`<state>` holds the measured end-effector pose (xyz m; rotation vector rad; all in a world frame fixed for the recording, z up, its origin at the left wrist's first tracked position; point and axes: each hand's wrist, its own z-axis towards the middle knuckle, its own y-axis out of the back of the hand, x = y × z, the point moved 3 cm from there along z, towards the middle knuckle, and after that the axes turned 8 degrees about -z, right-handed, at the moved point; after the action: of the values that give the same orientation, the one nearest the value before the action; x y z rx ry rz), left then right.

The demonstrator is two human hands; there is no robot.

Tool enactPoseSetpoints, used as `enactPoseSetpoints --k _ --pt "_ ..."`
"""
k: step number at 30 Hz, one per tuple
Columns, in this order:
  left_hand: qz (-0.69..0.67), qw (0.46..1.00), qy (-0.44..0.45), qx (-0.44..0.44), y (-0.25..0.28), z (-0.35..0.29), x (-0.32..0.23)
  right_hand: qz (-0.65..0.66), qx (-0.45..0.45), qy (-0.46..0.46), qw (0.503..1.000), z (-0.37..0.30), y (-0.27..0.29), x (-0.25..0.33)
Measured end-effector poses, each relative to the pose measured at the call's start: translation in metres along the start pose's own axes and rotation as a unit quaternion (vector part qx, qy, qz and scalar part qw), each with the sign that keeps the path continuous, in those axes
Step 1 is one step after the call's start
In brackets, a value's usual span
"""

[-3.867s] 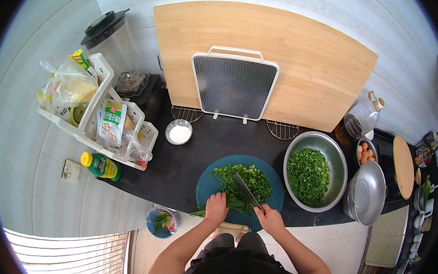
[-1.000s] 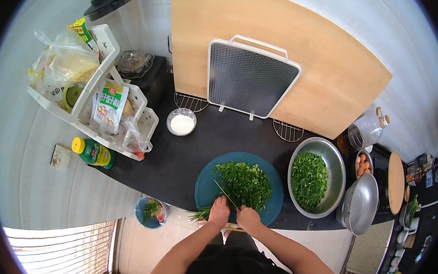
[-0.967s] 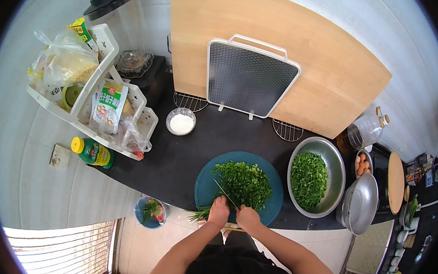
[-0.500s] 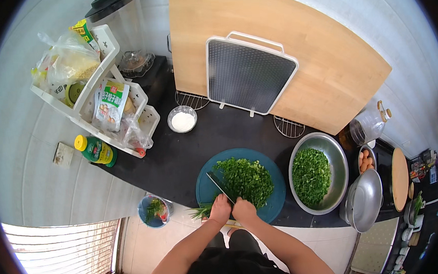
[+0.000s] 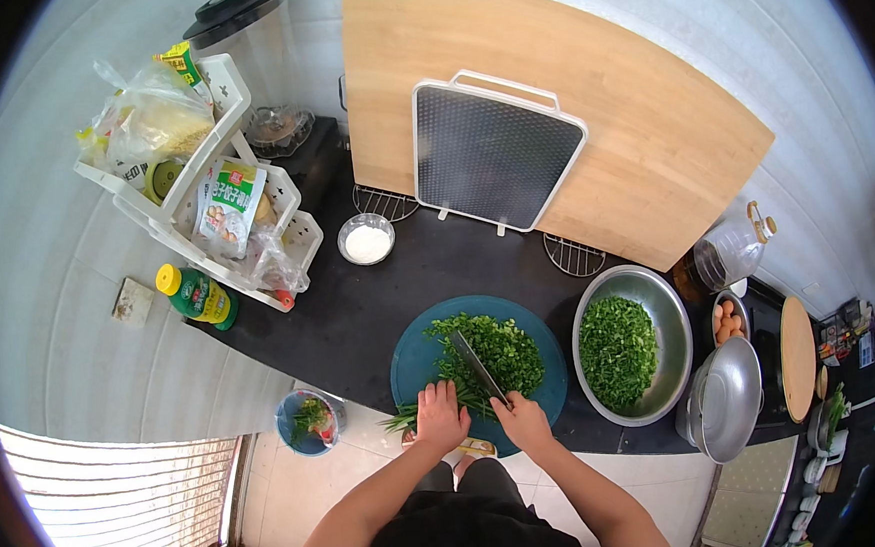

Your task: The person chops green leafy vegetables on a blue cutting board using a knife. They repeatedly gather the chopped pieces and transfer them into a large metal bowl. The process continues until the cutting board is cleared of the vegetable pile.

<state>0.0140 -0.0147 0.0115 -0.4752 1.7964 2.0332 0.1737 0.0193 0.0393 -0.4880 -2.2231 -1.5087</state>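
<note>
On a round blue-green cutting board lies a heap of chopped green chives. Several long uncut chives stretch across the board's near left edge. My left hand lies over these stalks, its fingers stretched out and slightly apart. My right hand is closed round the handle of a kitchen knife. The blade slants away to the far left over the chopped heap, apart from my left fingers. Beside the board, a steel bowl holds more chopped greens.
Right of the bowl are a tilted metal basin and a dish of eggs. Behind stand a glass bowl of white powder, a dark panel and a big wooden board. A white rack and yellow-capped bottle stand left.
My right hand has moved right and nearer me with the knife, whose blade now lies further right. My left hand has come off the blade area and spread its fingers over the stalks.
</note>
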Motion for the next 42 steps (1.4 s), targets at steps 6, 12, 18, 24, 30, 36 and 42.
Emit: enactPoseSetpoints --k 6,12,18,24,30,36,42 --pt "-0.124 0.991 0.002 -0.044 -0.03 -0.01 0.033 0.003 0.004 0.001 1.0 -0.012 0.0 0.0" --pt "-0.16 0.986 0.021 -0.037 -0.035 -0.006 0.038 -0.062 0.022 0.034 0.997 -0.015 -0.018 0.004" --pt "-0.143 0.989 -0.024 -0.037 -0.041 -0.003 0.041 -0.12 0.067 0.033 0.99 -0.005 -0.039 0.001" --pt "-0.146 0.989 -0.035 -0.012 -0.043 -0.004 0.04 -0.133 0.09 0.028 0.987 0.031 -0.064 0.02" --pt "-0.105 0.993 -0.055 -0.007 -0.023 0.0 0.034 -0.005 -0.044 0.02 0.999 0.043 -0.066 0.024" --pt "-0.103 0.994 -0.034 0.004 -0.006 -0.009 0.023 -0.018 -0.033 0.044 0.998 0.033 -0.029 0.019" --pt "-0.112 0.991 -0.074 -0.022 -0.03 -0.012 0.039 -0.048 0.008 0.013 0.999 0.002 -0.003 0.014"
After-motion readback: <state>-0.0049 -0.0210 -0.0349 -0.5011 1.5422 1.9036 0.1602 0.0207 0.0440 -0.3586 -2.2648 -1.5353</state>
